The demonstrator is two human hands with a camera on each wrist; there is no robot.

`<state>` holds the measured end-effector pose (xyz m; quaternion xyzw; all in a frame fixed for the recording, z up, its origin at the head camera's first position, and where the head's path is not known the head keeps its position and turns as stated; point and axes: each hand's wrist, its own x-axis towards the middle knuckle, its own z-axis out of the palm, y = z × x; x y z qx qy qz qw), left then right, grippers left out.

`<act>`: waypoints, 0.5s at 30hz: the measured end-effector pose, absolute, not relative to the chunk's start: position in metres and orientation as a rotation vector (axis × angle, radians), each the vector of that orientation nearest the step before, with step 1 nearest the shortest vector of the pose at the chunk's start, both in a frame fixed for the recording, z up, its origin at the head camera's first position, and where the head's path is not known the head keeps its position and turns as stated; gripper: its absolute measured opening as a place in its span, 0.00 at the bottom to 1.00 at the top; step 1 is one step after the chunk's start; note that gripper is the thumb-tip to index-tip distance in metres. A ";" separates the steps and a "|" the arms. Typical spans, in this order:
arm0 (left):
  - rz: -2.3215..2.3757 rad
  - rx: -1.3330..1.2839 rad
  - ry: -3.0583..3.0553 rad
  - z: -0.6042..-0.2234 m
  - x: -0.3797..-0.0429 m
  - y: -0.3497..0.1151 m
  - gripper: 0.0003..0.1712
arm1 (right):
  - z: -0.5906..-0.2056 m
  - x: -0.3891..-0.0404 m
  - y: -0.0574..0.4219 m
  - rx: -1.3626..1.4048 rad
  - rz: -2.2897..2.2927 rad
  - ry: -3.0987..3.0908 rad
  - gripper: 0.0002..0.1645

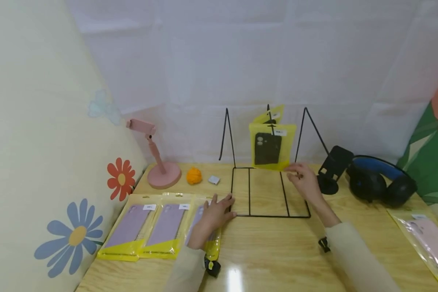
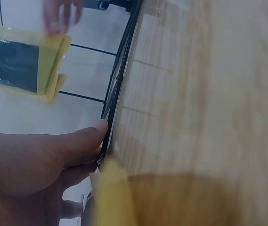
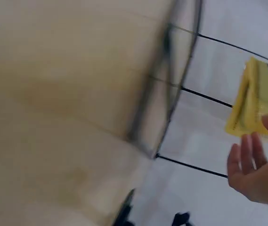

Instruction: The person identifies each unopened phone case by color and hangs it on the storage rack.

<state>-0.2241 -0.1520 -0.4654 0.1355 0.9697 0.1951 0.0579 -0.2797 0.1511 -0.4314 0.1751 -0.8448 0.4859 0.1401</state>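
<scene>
A black wire display rack [image 1: 250, 190] stands on the wooden table. Packets with yellow edges hang from its middle hook; the front packet [image 1: 288, 150] shows a dark phone case [image 1: 267, 149], and another packet hangs behind. At that front packet's lower right corner is my right hand [image 1: 304, 182], its fingertips touching the yellow edge, other fingers loosely extended. My left hand [image 1: 215, 215] rests at the rack's front left corner, thumb stretched along the bar [image 2: 106, 123]. Under and beside the left forearm lie packaged purple phone cases [image 1: 168, 223], the nearest partly hidden.
At the back left are a pink phone stand [image 1: 164, 174], an orange ball [image 1: 194, 176] and a small white block [image 1: 214, 179]. On the right sit a black phone stand [image 1: 333, 164], black headphones [image 1: 381, 184] and a packaged pink case [image 1: 432, 243]. A white cloth [image 1: 204, 61] hangs behind.
</scene>
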 end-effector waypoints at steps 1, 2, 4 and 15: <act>0.591 0.406 2.936 -0.466 -0.224 -0.152 0.32 | -0.438 -0.270 0.157 0.535 1.321 -2.488 0.13; 0.589 0.405 2.934 -0.466 -0.224 -0.151 0.32 | -0.443 -0.260 0.162 0.571 1.235 -2.532 0.12; 0.592 0.397 2.931 -0.466 -0.224 -0.151 0.32 | -0.449 -0.238 0.175 0.669 1.101 -2.601 0.14; 0.622 0.368 2.920 -0.469 -0.223 -0.156 0.31 | -0.443 -0.176 0.305 0.459 0.685 -2.885 0.22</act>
